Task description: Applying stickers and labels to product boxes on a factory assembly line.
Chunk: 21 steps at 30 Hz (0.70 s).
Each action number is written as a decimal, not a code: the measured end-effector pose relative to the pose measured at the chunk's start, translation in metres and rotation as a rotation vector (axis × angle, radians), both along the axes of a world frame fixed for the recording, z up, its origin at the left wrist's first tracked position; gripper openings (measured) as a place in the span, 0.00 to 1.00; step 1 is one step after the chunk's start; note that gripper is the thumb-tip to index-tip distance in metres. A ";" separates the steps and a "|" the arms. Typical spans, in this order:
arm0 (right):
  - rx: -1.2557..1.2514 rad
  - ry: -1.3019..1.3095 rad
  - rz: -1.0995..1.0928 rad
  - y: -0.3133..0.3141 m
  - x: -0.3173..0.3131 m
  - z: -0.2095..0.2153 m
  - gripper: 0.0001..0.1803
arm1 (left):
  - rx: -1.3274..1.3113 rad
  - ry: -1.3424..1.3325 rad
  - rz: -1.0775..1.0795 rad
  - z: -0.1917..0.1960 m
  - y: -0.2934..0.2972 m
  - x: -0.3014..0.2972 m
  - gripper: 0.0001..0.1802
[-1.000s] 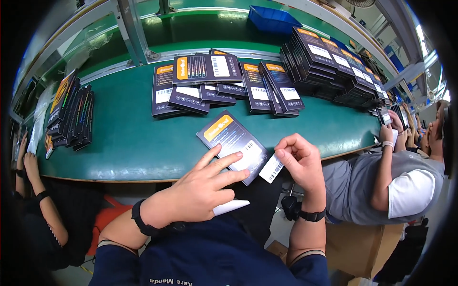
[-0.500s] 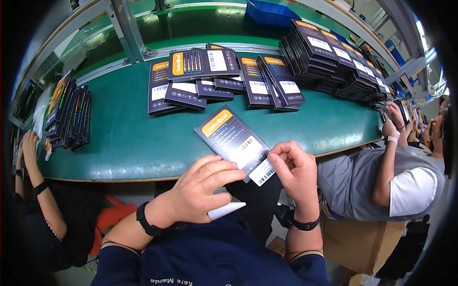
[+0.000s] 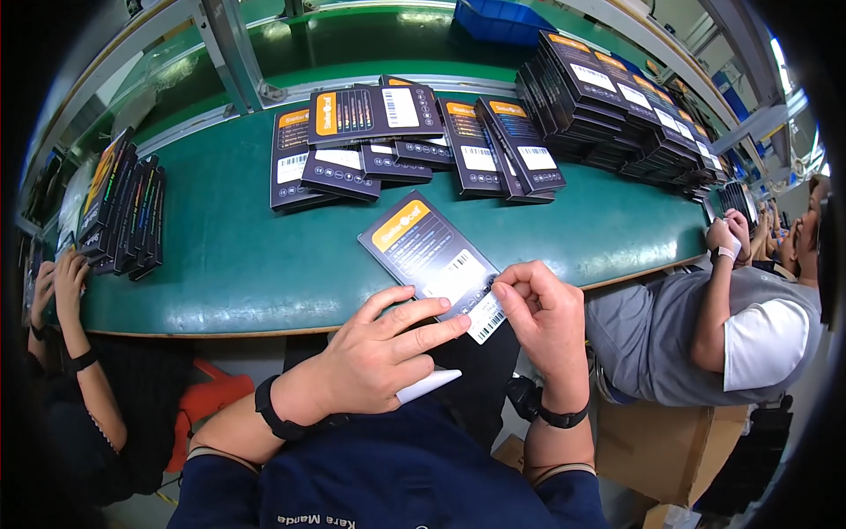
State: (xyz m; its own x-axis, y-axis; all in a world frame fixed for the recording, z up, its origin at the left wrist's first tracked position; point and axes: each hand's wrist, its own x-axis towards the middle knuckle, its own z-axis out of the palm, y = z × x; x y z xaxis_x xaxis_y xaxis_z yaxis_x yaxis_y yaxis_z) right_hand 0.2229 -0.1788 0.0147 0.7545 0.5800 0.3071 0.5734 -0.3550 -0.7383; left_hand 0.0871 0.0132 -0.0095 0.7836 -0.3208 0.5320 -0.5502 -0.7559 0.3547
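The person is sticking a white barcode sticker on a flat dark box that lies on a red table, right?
Not quite. The table is green, not red, as the head view shows. The rest holds: the right hand pinches the white barcode sticker at the flat dark box, which the left hand steadies.

Left hand [image 3: 374, 353] lies flat, palm down, fingers spread toward two o'clock. Right hand [image 3: 542, 313] is curled, fingertips pinched, pointing toward ten o'clock.
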 end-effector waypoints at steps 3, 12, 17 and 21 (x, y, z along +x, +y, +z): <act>-0.031 -0.017 -0.014 0.002 -0.001 0.001 0.06 | -0.016 0.005 0.005 -0.001 0.000 0.000 0.13; -0.284 -0.099 -0.305 -0.008 0.010 0.006 0.18 | -0.041 0.025 0.008 -0.001 0.002 -0.001 0.13; -0.111 -0.349 0.202 -0.024 -0.001 -0.001 0.36 | -0.084 0.016 -0.030 0.002 0.010 -0.006 0.15; -0.165 -0.645 0.156 -0.003 -0.012 -0.019 0.29 | -0.156 0.102 -0.146 0.012 0.019 -0.011 0.10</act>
